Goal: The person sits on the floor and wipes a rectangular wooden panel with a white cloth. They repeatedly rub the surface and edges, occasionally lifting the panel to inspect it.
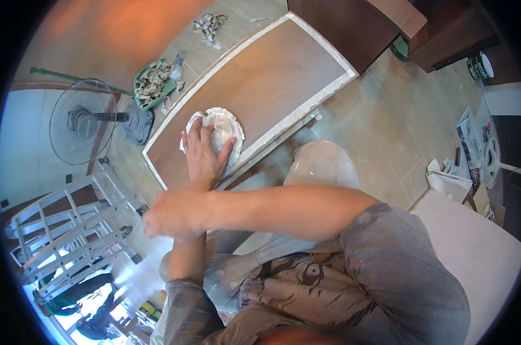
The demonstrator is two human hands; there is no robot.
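Observation:
A round, crumpled white cloth [228,129] lies on a brown panel [282,64] whose edges carry a white border, apparently masking tape. My left hand [206,153] rests on the cloth near the panel's closer end, fingers on top and thumb spread to the right. From the right, my right forearm crosses over my left one. My right hand [174,215] is blurred just above the left wrist, its fingers seemingly curled. Whether it touches the left arm or holds anything cannot be made out. Part of the left forearm is hidden beneath it.
A standing fan [85,123] and a green dustpan [167,88] full of crumpled tape are left of the panel. More tape [208,29] lies on the floor. An aluminium ladder [75,220] stands lower left, with a person [94,319] beyond. Dark wooden furniture [342,26] adjoins the panel's far end.

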